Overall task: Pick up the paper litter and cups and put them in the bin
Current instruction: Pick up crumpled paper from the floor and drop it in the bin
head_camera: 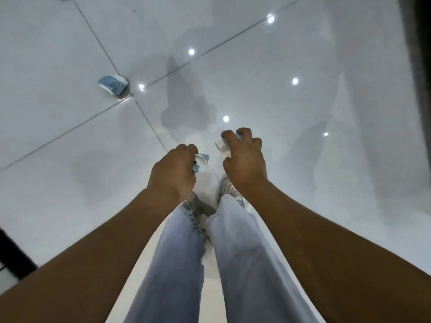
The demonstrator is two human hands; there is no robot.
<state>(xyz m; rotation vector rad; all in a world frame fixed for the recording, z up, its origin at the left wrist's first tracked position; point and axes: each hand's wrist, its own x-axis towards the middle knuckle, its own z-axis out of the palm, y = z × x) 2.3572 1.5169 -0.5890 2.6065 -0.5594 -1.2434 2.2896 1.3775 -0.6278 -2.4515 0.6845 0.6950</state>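
My left hand [172, 170] grips a crumpled blue and white piece of paper litter [202, 159], which sticks out past the fingers. To its right, my right hand [245, 157] has its fingers curled round another crumpled white and blue paper [222, 146]. Both hands hang over the white tiled floor in front of my legs. A crushed blue and white paper cup [113, 85] lies on the floor at the far left, near a crossing of tile joints. No bin is in view.
The glossy white floor tiles [70, 54] reflect ceiling lights. My legs in light jeans [233, 264] and grey shoes stand below the hands. A dark object [14, 255] sits at the lower left edge, and a dark vertical edge [417, 43] runs along the upper right.
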